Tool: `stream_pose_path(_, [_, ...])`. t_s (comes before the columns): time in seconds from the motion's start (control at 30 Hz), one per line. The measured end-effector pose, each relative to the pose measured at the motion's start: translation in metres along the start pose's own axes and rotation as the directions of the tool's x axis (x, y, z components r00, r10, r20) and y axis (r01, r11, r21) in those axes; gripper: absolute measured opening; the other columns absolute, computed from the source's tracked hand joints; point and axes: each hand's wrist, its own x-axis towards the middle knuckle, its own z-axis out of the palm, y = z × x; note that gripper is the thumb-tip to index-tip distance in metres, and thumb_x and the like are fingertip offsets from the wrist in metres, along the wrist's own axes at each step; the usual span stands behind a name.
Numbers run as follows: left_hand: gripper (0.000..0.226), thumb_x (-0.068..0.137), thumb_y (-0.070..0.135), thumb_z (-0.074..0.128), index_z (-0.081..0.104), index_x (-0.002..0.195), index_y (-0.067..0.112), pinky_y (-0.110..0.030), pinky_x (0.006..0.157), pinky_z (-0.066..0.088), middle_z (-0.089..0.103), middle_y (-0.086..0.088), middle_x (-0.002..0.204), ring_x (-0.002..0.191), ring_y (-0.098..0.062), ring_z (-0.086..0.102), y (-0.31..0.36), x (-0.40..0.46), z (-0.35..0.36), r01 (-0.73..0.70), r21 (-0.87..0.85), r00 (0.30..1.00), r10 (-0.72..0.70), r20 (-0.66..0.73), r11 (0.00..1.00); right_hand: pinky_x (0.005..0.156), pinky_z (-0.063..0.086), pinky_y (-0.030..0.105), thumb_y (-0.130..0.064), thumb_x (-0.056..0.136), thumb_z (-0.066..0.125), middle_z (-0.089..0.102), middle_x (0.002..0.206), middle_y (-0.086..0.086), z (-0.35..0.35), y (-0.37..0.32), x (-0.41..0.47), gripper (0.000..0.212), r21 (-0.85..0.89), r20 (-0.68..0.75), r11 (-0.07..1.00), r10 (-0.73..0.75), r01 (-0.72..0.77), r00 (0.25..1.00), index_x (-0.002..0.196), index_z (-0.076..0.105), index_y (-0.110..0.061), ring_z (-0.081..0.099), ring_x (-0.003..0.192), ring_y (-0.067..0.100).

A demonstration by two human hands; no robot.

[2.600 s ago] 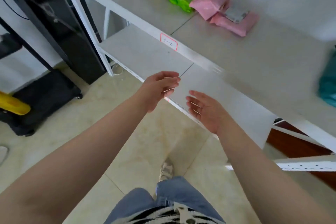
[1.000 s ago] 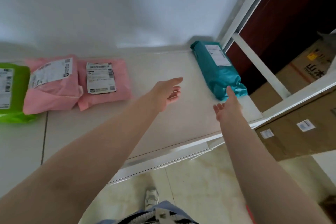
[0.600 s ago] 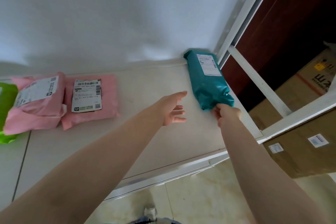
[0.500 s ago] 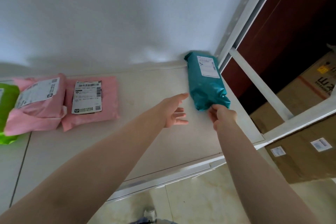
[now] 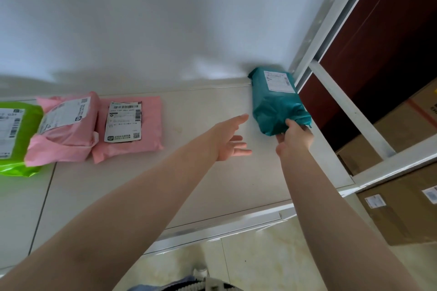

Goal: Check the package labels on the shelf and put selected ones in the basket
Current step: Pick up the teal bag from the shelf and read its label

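A teal package (image 5: 275,104) with a white label lies at the back right corner of the pale shelf (image 5: 201,177), against the wall. My right hand (image 5: 295,139) grips its near end. My left hand (image 5: 230,137) hovers open over the shelf just left of the teal package, palm turned right, holding nothing. Further left lie two pink packages (image 5: 146,130) (image 5: 63,134) with labels facing up, and a green package (image 5: 14,139) at the left edge. No basket is in view.
A white shelf frame post (image 5: 331,19) and crossbars rise at the right. Behind and below them stand brown cardboard boxes (image 5: 406,205) with small labels. Beige floor tiles (image 5: 255,262) lie below the shelf's front edge.
Over the last seconds my view swung from the lower shelves to this shelf. My right hand reached the teal package and closed on its near end; my left hand stays open beside it.
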Motion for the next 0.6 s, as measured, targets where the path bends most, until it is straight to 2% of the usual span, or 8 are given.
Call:
stream_pose_path(0.17, [0.078, 0.084, 0.029, 0.072, 0.028, 0.147, 0.018, -0.056, 0.09, 0.053, 0.027, -0.023, 0.15, 0.133, -0.046, 0.038, 0.008, -0.007, -0.005, -0.037, -0.111, 0.998, 0.043, 0.052, 0.993, 0.088, 0.059, 0.037, -0.003, 0.093, 0.059, 0.069, 0.116, 0.003, -0.005, 0.01, -0.033, 0.028, 0.088, 0.187, 0.992, -0.107, 0.092, 0.976, 0.116, 0.064, -0.019, 0.068, 0.106, 0.022])
stream_pose_path(0.27, [0.085, 0.084, 0.039, 0.07, 0.022, 0.147, 0.01, -0.057, 0.084, 0.055, 0.038, -0.026, 0.141, 0.112, -0.045, 0.055, 0.016, -0.011, -0.009, -0.066, -0.211, 0.993, 0.085, 0.082, 0.975, 0.086, 0.059, 0.035, 0.001, 0.095, 0.055, 0.07, 0.116, 0.005, -0.007, 0.017, -0.058, 0.027, 0.146, 0.331, 0.985, -0.136, 0.091, 0.934, 0.109, 0.065, -0.02, 0.068, 0.107, 0.022])
stream_pose_path(0.33, [0.082, 0.084, 0.052, 0.065, 0.033, 0.141, 0.004, -0.053, 0.081, 0.057, 0.05, -0.023, 0.132, 0.108, -0.04, 0.059, 0.022, -0.014, -0.015, -0.06, -0.251, 0.993, 0.083, 0.083, 0.966, 0.083, 0.06, 0.034, 0.003, 0.095, 0.054, 0.07, 0.113, 0.005, -0.006, 0.019, -0.071, 0.027, 0.174, 0.42, 0.982, -0.139, 0.071, 0.897, 0.108, 0.065, -0.018, 0.068, 0.107, 0.024])
stream_pose_path(0.4, [0.081, 0.082, 0.063, 0.06, 0.044, 0.137, 0.006, -0.052, 0.083, 0.056, 0.054, -0.021, 0.132, 0.114, -0.039, 0.058, 0.028, -0.015, -0.023, -0.039, -0.273, 0.993, 0.068, 0.1, 0.961, 0.082, 0.06, 0.034, 0.004, 0.095, 0.054, 0.071, 0.111, 0.003, -0.004, 0.019, -0.079, 0.028, 0.2, 0.499, 0.978, -0.155, 0.06, 0.853, 0.111, 0.064, -0.016, 0.068, 0.107, 0.025])
stream_pose_path(0.53, [0.06, 0.088, 0.052, 0.06, 0.053, 0.133, 0.012, -0.054, 0.092, 0.051, 0.058, -0.015, 0.133, 0.118, -0.036, 0.058, 0.04, -0.023, -0.035, -0.074, -0.357, 0.99, 0.113, 0.088, 0.931, 0.084, 0.058, 0.035, 0.005, 0.094, 0.055, 0.07, 0.111, 0.005, -0.002, 0.019, -0.083, 0.028, 0.186, 0.605, 0.98, -0.166, 0.065, 0.779, 0.113, 0.064, -0.013, 0.068, 0.105, 0.024])
stream_pose_path(0.6, [0.055, 0.087, 0.046, 0.066, 0.054, 0.129, 0.012, -0.057, 0.093, 0.05, 0.059, -0.013, 0.131, 0.118, -0.035, 0.057, 0.045, -0.031, -0.039, -0.129, -0.346, 0.987, 0.155, 0.05, 0.929, 0.087, 0.057, 0.032, 0.002, 0.093, 0.058, 0.072, 0.106, 0.001, -0.001, 0.019, -0.083, 0.024, 0.114, 0.596, 0.989, -0.146, 0.097, 0.79, 0.11, 0.064, -0.013, 0.068, 0.103, 0.021])
